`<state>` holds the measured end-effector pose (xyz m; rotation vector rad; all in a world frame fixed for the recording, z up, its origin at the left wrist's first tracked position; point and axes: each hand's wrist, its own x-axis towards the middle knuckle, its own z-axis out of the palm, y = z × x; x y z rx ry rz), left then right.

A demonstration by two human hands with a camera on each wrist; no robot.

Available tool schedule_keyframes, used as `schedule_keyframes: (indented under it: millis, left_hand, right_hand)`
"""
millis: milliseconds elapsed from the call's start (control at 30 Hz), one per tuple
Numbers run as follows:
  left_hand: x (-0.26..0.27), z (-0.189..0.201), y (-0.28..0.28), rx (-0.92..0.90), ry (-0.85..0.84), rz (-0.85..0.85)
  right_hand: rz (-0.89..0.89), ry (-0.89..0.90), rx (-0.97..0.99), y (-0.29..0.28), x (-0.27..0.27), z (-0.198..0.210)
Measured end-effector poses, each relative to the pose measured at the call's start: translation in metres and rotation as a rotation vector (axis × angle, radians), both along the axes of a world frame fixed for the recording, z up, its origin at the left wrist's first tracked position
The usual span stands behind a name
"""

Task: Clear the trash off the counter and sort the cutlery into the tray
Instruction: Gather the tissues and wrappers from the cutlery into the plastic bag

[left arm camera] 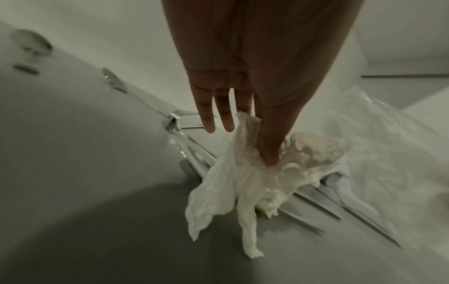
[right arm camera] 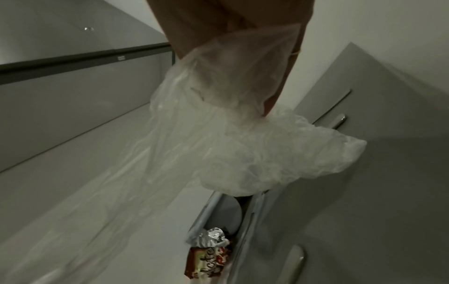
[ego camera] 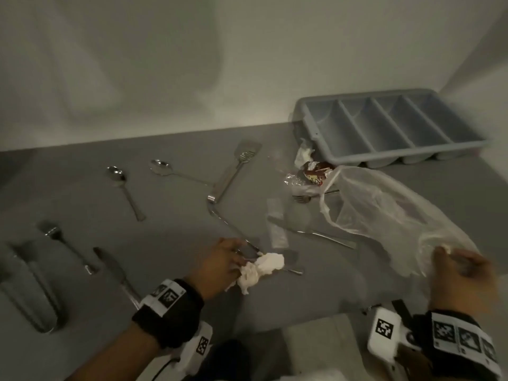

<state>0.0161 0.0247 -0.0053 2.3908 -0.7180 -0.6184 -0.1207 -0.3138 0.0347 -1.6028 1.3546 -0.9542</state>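
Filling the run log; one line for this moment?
left hand: pinches crumpled tissue | right hand: holds plastic bag | tray: empty

We see dim, flat indoor light in all three views, greyish-green cast, noisy. In the head view the wall carries broad soft shadows, brightest just above the counter's (ego camera: 170, 270) far edge. Motion blur smears the right hand (ego camera: 461, 273) and the plastic bag (ego camera: 390, 210); the tongs (ego camera: 30, 284) at the counter's left edge are stretched and soft from wide-angle distortion. Small glints sit on the spoons (ego camera: 162, 166). In the left wrist view we see a large dark shadow across the near counter, with the crumpled tissue (left arm camera: 255, 182) fairly sharp and cutlery behind blurred. The right wrist view is soft throughout, with straight edges bowed.
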Motion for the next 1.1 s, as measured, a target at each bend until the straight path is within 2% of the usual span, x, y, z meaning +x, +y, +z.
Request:
schedule_keyframes:
  millis: [133, 267, 333, 400, 467, 500, 600, 633, 733, 833, 967, 1100]
  left_hand:
    - [-0.031, -0.008, -0.031, -0.035, 0.144, -0.043]
    - [-0.044, -0.014, -0.061, -0.029, 0.165, 0.17]
    - [-0.044, -0.021, -0.068, -0.017, 0.154, 0.197]
    - [-0.048, -0.032, -0.07, -0.002, 0.078, 0.241]
    - [-0.059, -0.04, -0.069, -0.081, 0.08, 0.405]
    - [-0.066, -0.041, -0.069, -0.024, 0.03, 0.447]
    - [-0.078, -0.04, -0.071, 0.019, -0.093, 0.447]
    - [-0.079, -0.035, -0.075, -0.005, -0.059, 0.461]
    - [-0.078, -0.031, -0.082, 0.023, -0.097, 0.443]
    - [-0.072, -0.037, -0.081, -0.041, 0.007, 0.463]
    - [-0.065, -0.033, -0.076, 0.054, 0.036, 0.402]
    - [-0.059, -0.024, -0.069, 0.122, 0.025, 0.25]
  right_hand:
    - [0.046, -0.06, 0.047, -0.009, -0.014, -0.006]
    - [0.077, -0.158, 0.065, -0.01, -0.022, -0.001]
    - [0.125, -0.174, 0.086, -0.02, -0.029, 0.0]
    - [0.191, -0.031, 0.081, -0.03, -0.038, -0.002]
    - [0.257, 0.118, 0.049, -0.036, -0.045, -0.004]
    - [0.291, 0.155, 0.034, -0.037, -0.049, -0.004]
    - [0.351, 0.17, -0.004, -0.04, -0.058, -0.003]
    - [0.371, 0.173, -0.018, -0.04, -0.061, -0.002]
    - [0.415, 0.167, -0.027, -0.04, -0.07, 0.0]
    - [0.435, 0.177, -0.007, -0.038, -0.076, 0.001]
    - [0.44, 0.174, 0.043, -0.036, -0.076, 0.004]
    - [0.423, 0.17, 0.054, -0.035, -0.07, 0.008]
